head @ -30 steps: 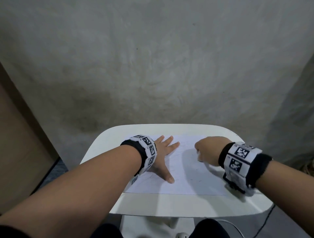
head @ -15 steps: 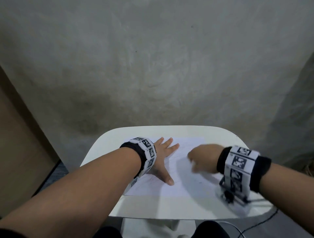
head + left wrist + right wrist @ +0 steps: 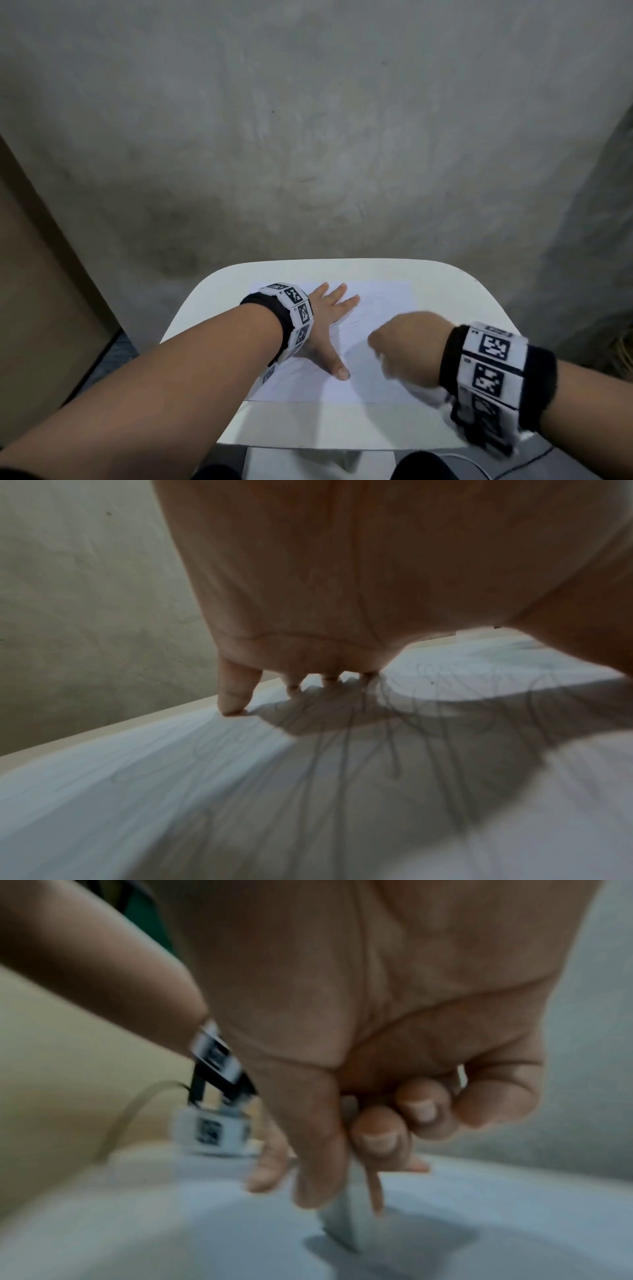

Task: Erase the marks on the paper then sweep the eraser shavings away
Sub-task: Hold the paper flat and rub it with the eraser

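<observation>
A white sheet of paper (image 3: 383, 301) lies on the small white table (image 3: 342, 270). Grey pencil scribbles (image 3: 404, 739) cover the paper under my left palm. My left hand (image 3: 329, 325) lies flat on the sheet's left half, fingers spread, thumb pointing toward me, pressing it down. My right hand (image 3: 404, 349) hovers blurred over the sheet's right half. In the right wrist view my right hand (image 3: 352, 1199) pinches a white eraser (image 3: 346, 1223) between thumb and fingers, its lower end touching the paper (image 3: 496, 1218).
A grey concrete wall (image 3: 308, 137) stands right behind the table. A brown board (image 3: 37, 291) leans at the left. The table's front edge (image 3: 342, 442) is close to my body, and a thin cable (image 3: 534, 462) hangs below its right corner.
My right hand has moved toward me and leftward across the paper with the eraser, and is now motion-blurred. My left hand stays flat in the same spot.
</observation>
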A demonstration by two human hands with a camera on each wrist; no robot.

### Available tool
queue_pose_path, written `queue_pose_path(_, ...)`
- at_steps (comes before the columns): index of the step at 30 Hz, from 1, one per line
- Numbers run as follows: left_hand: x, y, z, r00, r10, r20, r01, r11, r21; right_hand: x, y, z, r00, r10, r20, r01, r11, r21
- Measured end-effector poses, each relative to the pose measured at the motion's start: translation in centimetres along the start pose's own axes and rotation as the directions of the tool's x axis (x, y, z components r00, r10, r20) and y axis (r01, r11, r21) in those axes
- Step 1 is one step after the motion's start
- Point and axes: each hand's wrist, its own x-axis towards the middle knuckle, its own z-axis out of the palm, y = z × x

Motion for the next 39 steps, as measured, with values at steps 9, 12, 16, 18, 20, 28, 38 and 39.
queue_pose_path(9, -0.1, 0.1, -0.1, 1.000, -0.003, 0.001, 0.003, 1.000, 0.011, -0.1, -1.2, -0.5, 0.996, -0.025, 0.087, 0.021, 0.999, 0.050)
queue_pose_path(12, -0.1, 0.0, -0.1, 1.000, 0.001, -0.001, -0.001, 1.000, -0.003, 1.3, 1.1, -1.8, 0.990, 0.133, 0.039, -0.134, 0.990, 0.042)
queue_pose_path(16, 0.0, 0.3, 0.1, 1.000, -0.011, -0.018, 0.012, 1.000, 0.020, 0.7, -1.5, -1.5, 1.000, 0.003, 0.028, -0.003, 1.000, 0.004)
queue_pose_path(18, 0.1, 0.3, 0.3, 1.000, -0.017, -0.023, 0.018, 1.000, 0.026, 0.2, -2.6, -1.4, 0.993, -0.066, 0.103, 0.059, 0.996, 0.067)
queue_pose_path(20, 0.0, 0.1, 0.2, 1.000, -0.009, -0.016, 0.009, 1.000, 0.014, 1.8, -0.2, -2.2, 0.995, 0.069, 0.077, -0.073, 0.996, 0.058)
queue_pose_path(28, -0.1, 0.7, 0.2, 0.999, -0.032, -0.028, 0.033, 0.999, 0.041, 2.8, -1.3, -1.8, 0.992, 0.037, 0.118, -0.037, 0.999, -0.003)
queue_pose_path(38, 0.0, 0.1, 0.1, 1.000, -0.002, -0.016, 0.002, 1.000, 0.010, 6.6, 2.6, -2.7, 0.989, 0.123, 0.075, -0.124, 0.992, 0.001)
queue_pose_path(39, 0.0, 0.1, 0.1, 1.000, -0.006, -0.013, 0.007, 1.000, 0.006, 7.3, 4.1, -3.1, 0.978, 0.191, 0.086, -0.193, 0.981, 0.008)
